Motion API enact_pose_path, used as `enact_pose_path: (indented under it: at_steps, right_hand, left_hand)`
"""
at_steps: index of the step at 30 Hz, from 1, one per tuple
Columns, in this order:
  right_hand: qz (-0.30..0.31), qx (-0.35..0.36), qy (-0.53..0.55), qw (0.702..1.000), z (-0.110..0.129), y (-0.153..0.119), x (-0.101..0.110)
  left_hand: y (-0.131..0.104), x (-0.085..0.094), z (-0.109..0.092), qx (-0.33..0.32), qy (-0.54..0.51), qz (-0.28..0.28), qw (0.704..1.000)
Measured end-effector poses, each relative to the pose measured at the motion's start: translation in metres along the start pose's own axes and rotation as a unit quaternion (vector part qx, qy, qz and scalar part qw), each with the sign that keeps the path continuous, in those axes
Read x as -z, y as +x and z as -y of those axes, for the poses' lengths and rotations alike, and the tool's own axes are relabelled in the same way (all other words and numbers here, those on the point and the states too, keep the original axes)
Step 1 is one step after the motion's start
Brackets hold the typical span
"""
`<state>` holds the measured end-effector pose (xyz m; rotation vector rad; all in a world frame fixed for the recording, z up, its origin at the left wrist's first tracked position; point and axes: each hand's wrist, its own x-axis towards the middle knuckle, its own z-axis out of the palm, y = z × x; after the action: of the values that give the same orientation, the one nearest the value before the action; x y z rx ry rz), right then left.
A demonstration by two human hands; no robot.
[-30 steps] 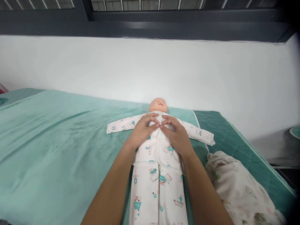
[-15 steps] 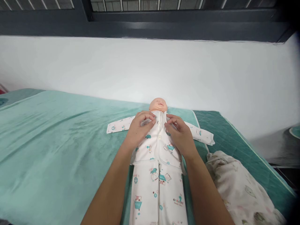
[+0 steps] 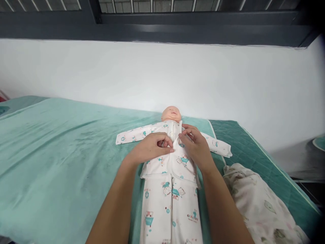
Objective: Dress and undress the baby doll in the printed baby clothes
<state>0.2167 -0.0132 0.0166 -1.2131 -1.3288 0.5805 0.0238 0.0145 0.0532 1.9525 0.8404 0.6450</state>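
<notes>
A baby doll (image 3: 171, 114) lies on its back in a white printed jacket (image 3: 162, 166) with buttons down the front, its sleeves spread to both sides. White printed trousers (image 3: 157, 206) cover its legs. My left hand (image 3: 156, 147) is closed at the middle of the jacket front, thumb and fingers pinching the front edge near a button. My right hand (image 3: 194, 142) pinches the other front edge at the chest, just below the collar. A button (image 3: 172, 134) shows between the two edges.
The doll rests on a light green sheet (image 3: 63, 152). A darker green quilted mat (image 3: 228, 132) lies at the right, with a crumpled printed cloth (image 3: 261, 200) on it. Behind is a white wall (image 3: 127, 74) under a dark window frame (image 3: 177, 28).
My left hand has moved down from the upper chest to the middle of the jacket front, uncovering the doll's shoulder and sleeve. My right hand stays nearly in place, still holding the edge.
</notes>
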Motion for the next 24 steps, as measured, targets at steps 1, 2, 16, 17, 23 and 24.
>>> enact_pose_path:
  at_steps: [1, 2, 16, 17, 23, 24]
  right_hand:
    - [0.004, 0.003, -0.005, 1.0, 0.001, 0.0, 0.0]
    - [0.006, 0.005, -0.01, 1.0, 0.001, 0.0, 0.001]
    - [0.046, 0.019, -0.036, 0.998, 0.014, -0.004, 0.005]
    - [0.066, 0.017, -0.035, 0.997, 0.015, -0.004, 0.007]
    - [0.161, 0.009, -0.066, 0.985, 0.019, -0.006, 0.012]
    - [0.169, 0.013, -0.074, 0.983, 0.019, -0.007, 0.013]
  left_hand:
    - [0.0, 0.0, 0.001, 0.0, 0.004, 0.005, 1.0]
    - [0.0, 0.001, 0.001, 0.001, 0.007, 0.008, 1.0]
    - [-0.002, 0.006, 0.0, 0.038, 0.007, 0.008, 0.999]
    - [-0.003, 0.006, 0.0, 0.038, 0.009, 0.009, 0.999]
    - [-0.007, 0.01, -0.004, 0.045, 0.012, 0.009, 0.999]
    - [-0.007, 0.01, -0.004, 0.048, 0.01, 0.016, 0.999]
